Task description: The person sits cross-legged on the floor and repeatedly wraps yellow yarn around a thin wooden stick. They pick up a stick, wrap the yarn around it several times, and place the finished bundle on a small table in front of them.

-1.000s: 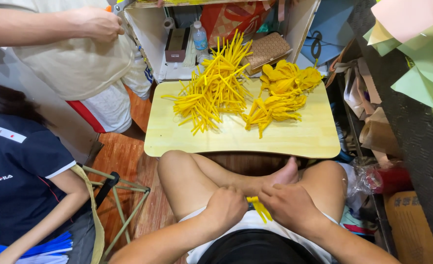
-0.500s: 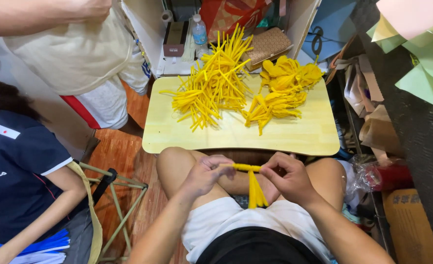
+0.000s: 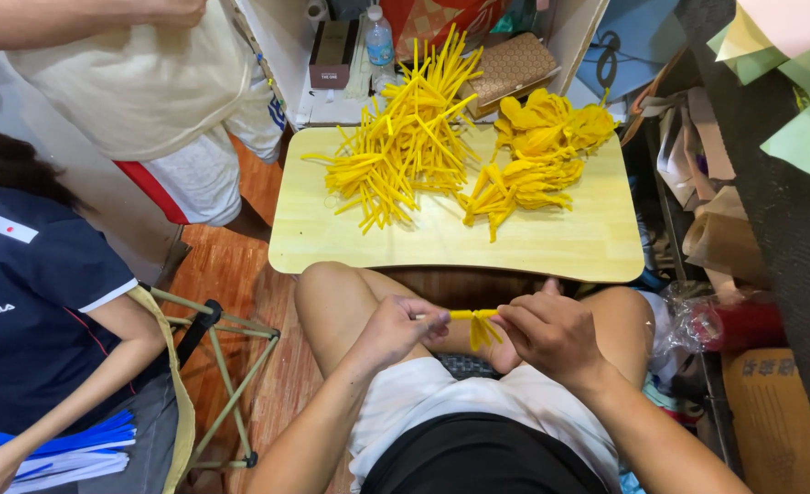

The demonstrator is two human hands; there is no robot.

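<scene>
Beyond the fingers, past the bent knees, a pale wooden table (image 3: 551,242) carries a heap of straight yellow strips (image 3: 405,151) and a second pile of folded yellow pieces (image 3: 533,155). The left hand (image 3: 396,329) and right hand (image 3: 551,334) meet over the lap, each pinching one end of a small yellow strip piece (image 3: 478,320) held level between them. Loose yellow ends hang below the fingertips; the right palm hides how they join. A seated person's dark sleeve (image 3: 48,302) is cut off far left of the fingers.
</scene>
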